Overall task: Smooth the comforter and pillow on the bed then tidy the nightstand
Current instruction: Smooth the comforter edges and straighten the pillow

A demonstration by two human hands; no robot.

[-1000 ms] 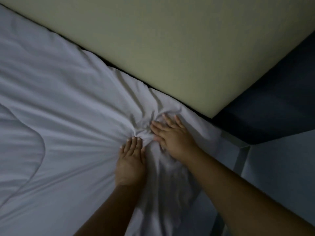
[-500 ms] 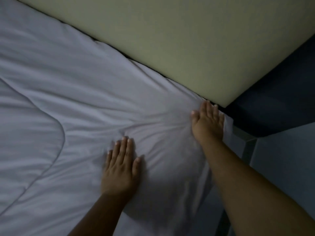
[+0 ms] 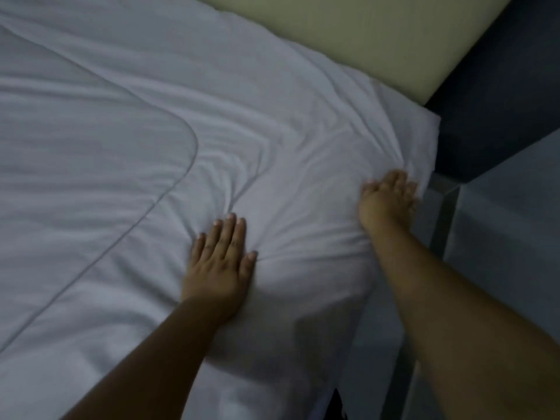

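L hand [image 3: 216, 269] flat mid-comforter [image 3: 272, 122]; R hand [image 3: 386, 197] at its R edge.

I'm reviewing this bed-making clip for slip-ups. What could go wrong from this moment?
1. The left hand presses flat on the white bedding while the right hand works at its edge. The creases fanning between them may bunch up instead of flattening.
2. The right hand sits at the bed's edge, beside the grey frame post. Pushing further might drag fabric off the side or knock knuckles on the post.

Bed [image 3: 441, 234] w/ pale headboard [image 3: 378, 40]; white comforter [image 3: 242, 101] lies over it, creased near the corner.
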